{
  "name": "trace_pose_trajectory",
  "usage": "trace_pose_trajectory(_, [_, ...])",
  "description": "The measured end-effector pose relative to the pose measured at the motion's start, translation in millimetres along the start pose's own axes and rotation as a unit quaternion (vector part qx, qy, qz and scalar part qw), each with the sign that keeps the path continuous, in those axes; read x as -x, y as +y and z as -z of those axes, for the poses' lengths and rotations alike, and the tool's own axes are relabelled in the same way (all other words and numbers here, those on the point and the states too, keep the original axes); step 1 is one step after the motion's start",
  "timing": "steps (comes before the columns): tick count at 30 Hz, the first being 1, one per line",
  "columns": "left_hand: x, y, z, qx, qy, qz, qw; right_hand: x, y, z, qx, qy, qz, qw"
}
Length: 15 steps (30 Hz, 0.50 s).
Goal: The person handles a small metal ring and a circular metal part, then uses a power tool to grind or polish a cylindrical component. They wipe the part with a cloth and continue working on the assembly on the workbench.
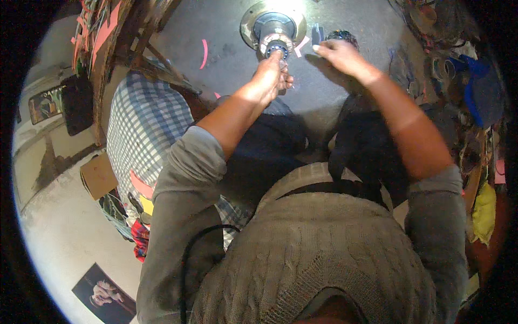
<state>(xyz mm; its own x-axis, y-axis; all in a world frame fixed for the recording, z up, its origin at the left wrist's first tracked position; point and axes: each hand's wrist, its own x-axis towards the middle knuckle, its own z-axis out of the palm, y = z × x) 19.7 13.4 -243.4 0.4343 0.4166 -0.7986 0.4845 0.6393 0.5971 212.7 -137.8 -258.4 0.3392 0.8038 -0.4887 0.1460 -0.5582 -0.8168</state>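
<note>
A round metal hub assembly (251, 29) sits on the grey work surface under bright light, a ringed bearing (277, 48) at its near end. My left hand (270, 78) is closed at that end, its fingers wrapped on the bearing part, which they partly hide. To the right, my right hand (340, 56) has its fingertips pinched on something small that I cannot make out. Just beyond it lie a flat grey-blue piece (317, 33) and a dark, textured part (345, 38). Short pink strips (204, 54) are on the surface left of the hub.
A checked cloth (143, 113) covers something at the left, beside wooden pieces (105, 29) and a cardboard piece (97, 175). At the right are cluttered items, a blue object (475, 92) and a yellow bag (483, 210). My dark-clothed legs (259, 140) are below the work surface.
</note>
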Motion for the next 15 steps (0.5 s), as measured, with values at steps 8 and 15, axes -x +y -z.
trace_pose_trajectory(8, [10.9,-40.3,-28.7,-0.034,-0.046,0.027,0.998,-42.9,-13.4,-94.5,-0.589,-0.006,-0.092,0.803])
trace_pose_trajectory(15, [38.7,-22.2,-43.3,-0.41,-0.319,0.13,0.845,-16.7,21.5,-87.6,-0.496,0.009,-0.165,0.853])
